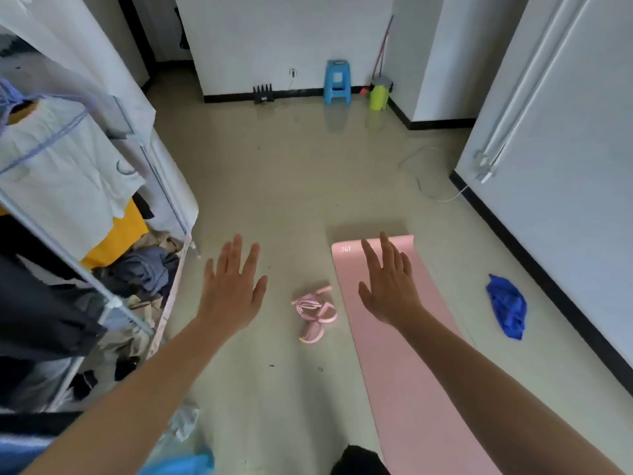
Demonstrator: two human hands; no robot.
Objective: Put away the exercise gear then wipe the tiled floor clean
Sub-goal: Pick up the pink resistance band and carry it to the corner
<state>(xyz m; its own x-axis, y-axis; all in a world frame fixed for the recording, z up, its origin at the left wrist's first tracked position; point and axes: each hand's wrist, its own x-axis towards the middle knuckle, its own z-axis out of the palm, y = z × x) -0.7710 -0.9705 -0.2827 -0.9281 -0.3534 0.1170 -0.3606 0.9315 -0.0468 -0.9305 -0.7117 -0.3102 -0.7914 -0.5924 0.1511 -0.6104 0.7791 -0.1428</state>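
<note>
You are standing over the tiled floor [291, 186], which is stretching away toward twelve o'clock and still carrying all the gear. The open clothes rack [85, 207] is filling the nine o'clock side, its hanging shirts and heaped clothes crowding the floor edge. The pink exercise mat [404, 371] is lying unrolled and flat, running from your feet at five o'clock up to its far edge near one o'clock. You are holding both arms out in front of you. Your left hand [233, 289] is hovering at about eleven o'clock with fingers spread and palm down, gripping nothing. Your right hand [388, 286] is likewise spread and empty, hanging over the far end of the mat; whether it is touching the mat cannot be told. The blue cloth [507, 308] is lying crumpled on the floor at three o'clock, well apart from the mat. The pink resistance band [313, 311] is sitting in a tangle between your hands, just beside the mat's left edge.

Judging from this, you are only beginning the putting-away step; nothing is gathered yet. The next move is probably calling for you to bend down, roll the mat from one end, and scoop up the band, leaving the cloth for the wiping later.
</note>
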